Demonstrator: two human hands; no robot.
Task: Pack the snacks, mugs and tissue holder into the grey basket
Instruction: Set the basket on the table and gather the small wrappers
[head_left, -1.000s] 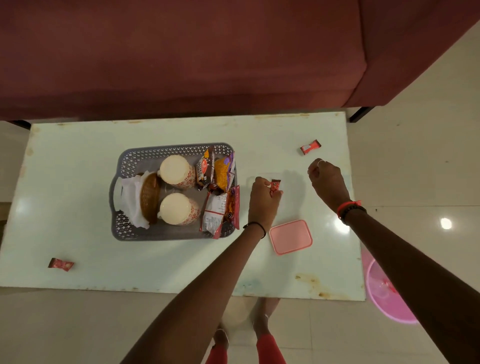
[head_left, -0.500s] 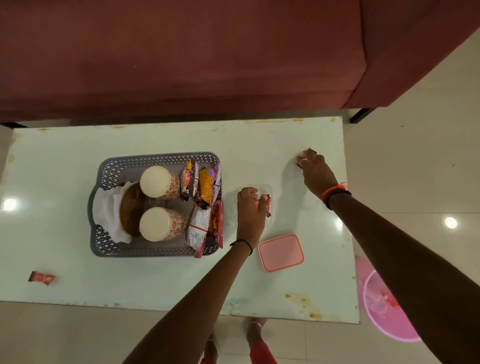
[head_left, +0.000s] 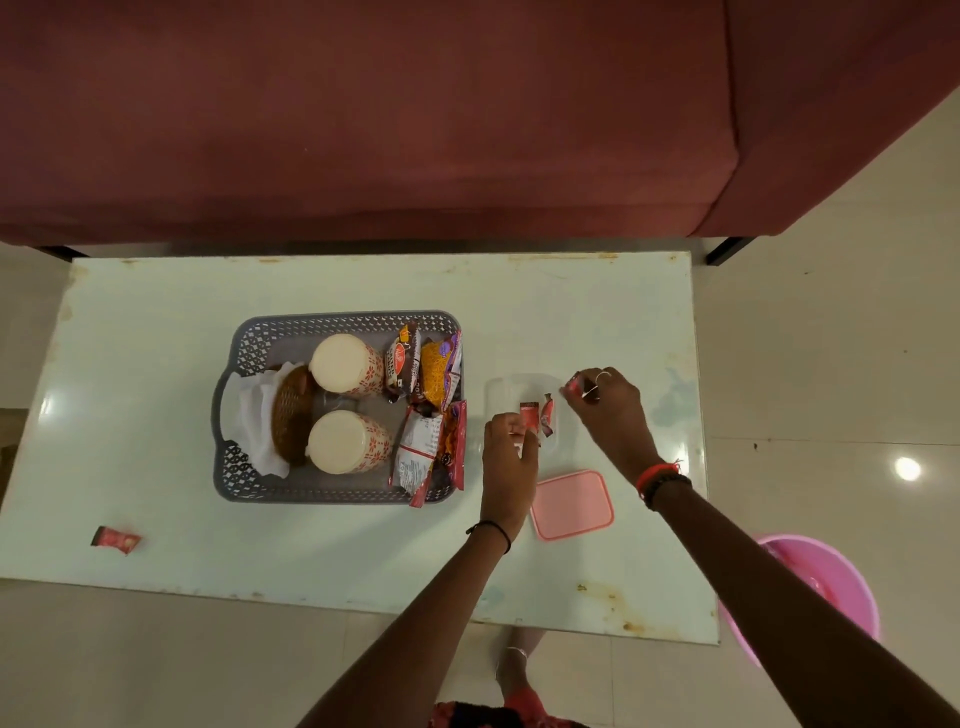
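Basket (head_left: 332, 493), grey, on tabletop (head_left: 156, 415), already packed: two mugs (head_left: 347, 364), tissue holder (head_left: 291, 415), snack packets (head_left: 431, 415). Nearest, pink lid (head_left: 571, 505). Left hand (head_left: 509, 462), fingers pinched on small red snack (head_left: 529, 415) over clear container (head_left: 498, 395), much as half a second ago. Right hand (head_left: 605, 402), then out at far edge, now drawn back beside container, fingers narrow, holding another red sweet (head_left: 574, 385). Stray sweet (head_left: 115, 538) far left.
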